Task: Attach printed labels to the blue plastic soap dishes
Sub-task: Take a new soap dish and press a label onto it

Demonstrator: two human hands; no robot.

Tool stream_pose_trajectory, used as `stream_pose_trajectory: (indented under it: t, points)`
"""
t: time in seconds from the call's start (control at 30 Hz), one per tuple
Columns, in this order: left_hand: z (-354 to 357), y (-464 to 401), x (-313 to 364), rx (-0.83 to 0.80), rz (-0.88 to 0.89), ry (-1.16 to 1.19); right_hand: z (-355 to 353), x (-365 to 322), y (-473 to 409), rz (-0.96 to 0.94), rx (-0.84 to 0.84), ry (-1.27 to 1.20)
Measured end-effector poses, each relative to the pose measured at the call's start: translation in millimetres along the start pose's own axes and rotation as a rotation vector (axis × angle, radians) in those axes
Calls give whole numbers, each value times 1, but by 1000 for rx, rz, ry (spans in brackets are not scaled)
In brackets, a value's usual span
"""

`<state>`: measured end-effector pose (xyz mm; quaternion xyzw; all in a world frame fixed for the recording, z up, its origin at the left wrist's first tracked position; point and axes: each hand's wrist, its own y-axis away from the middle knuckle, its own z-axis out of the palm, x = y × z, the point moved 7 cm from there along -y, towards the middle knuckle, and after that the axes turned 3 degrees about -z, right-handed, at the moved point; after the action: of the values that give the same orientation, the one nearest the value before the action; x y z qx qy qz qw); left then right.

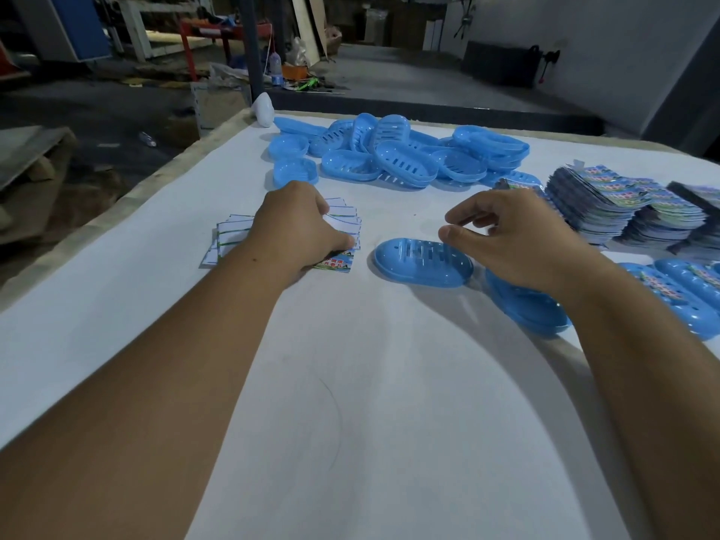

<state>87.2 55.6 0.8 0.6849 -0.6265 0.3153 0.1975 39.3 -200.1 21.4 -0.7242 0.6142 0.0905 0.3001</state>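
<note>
The person is at the picking-up stage, by the look of it: the left hand lies over a fanned spread of printed labels on the white counter, thumb pressed at the near edge where one colourful label shows face up, the rest lying white side up. Whether that grip has pinched a label free or merely rests on the spread, I cannot tell; the fingers are hidden under the hand. The right hand hovers just above and beside a single blue soap dish lying slotted side up in front of the person, thumb and forefinger parted and loosely curled, its grip released, holding nothing. A heap of unlabelled dishes waits at the far side, stacks of labels and labelled dishes to the right. The next move, I'd judge, calls for separating one label cleanly, steadying the lone dish and pressing the label flat across it.
</note>
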Motion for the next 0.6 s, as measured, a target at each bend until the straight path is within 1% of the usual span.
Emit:
stream_pose_trajectory:
  t: [0.13,0.27,0.33,0.4,0.5,0.6]
  points:
    - [-8,-4,2,38,-35,95,-1,-2,0,1,18,-18]
    - [-15,1,15,21,-48,407,-4,-14,2,-43,116,-111]
    - [-14,6,25,-13,-26,581,-3,-22,3,-58,156,-241]
    - [-9,13,34,-70,-10,748,4,-30,4,-46,135,-392]
    - [0,23,46,-141,60,791,12,-37,5,-8,97,-564]
    - [5,26,50,-161,94,745,8,-32,5,58,145,-576]
